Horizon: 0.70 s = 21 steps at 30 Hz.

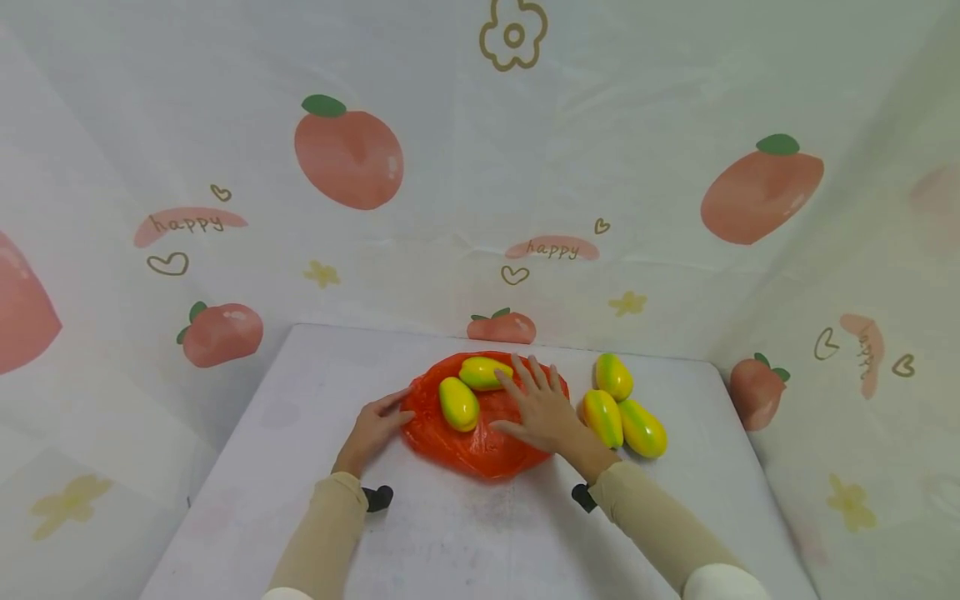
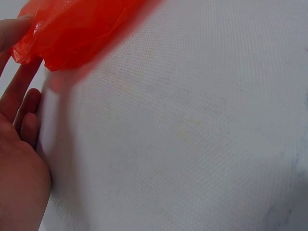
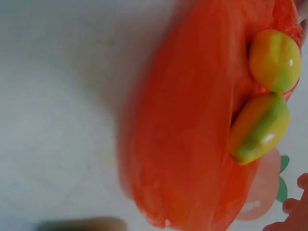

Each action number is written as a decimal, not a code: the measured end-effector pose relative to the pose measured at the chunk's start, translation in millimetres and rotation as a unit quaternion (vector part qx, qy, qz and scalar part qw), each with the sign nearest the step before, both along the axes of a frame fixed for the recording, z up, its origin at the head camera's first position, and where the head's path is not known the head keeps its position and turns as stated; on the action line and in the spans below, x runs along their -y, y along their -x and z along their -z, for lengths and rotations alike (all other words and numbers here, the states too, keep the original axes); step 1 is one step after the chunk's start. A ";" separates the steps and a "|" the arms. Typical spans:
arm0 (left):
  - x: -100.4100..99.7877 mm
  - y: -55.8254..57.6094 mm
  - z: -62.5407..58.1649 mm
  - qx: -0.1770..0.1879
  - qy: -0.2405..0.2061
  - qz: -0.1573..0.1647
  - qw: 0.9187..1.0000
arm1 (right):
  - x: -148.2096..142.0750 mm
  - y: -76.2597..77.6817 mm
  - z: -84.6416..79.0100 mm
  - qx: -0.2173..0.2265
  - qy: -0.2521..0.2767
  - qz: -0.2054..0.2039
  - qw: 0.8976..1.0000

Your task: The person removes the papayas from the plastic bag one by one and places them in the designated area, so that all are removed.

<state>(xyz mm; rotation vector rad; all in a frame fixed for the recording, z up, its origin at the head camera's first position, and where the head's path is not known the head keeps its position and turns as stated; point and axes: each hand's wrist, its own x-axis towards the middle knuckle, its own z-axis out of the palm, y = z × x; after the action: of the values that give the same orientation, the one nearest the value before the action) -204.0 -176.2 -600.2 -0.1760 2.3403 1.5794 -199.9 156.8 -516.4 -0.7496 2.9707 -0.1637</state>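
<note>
A red plastic bag (image 1: 495,454) lies spread on the table, its mouth facing up. Two glossy yellow-and-green, mango-like fruits (image 1: 459,405) rest in it, touching each other in the right wrist view. At the bag's left edge, my left hand (image 1: 375,429) holds the plastic between thumb and fingers; the left wrist view has the thumb (image 2: 14,31) over the red film and fingers behind it. My right hand (image 1: 543,412) is over the bag's right part with fingers spread, fingertips near the upper fruit, nothing gripped.
Three more yellow-and-green fruits (image 1: 615,408) lie grouped on the white table (image 1: 465,542), right of the bag. A white cloth backdrop (image 1: 450,167) with printed fruit and hearts rises behind the table and along both sides.
</note>
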 end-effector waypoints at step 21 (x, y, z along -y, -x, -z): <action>-0.1 -0.7 -0.5 -0.006 0.009 0.007 1.000 | 46.9 9.3 0.5 0.056 0.052 -0.061 0.995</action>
<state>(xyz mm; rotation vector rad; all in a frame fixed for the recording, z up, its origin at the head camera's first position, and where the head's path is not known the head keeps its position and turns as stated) -203.4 -176.1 -599.6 -0.1549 2.3606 1.5586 -209.2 109.8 -517.0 -0.9003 2.8179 -0.3426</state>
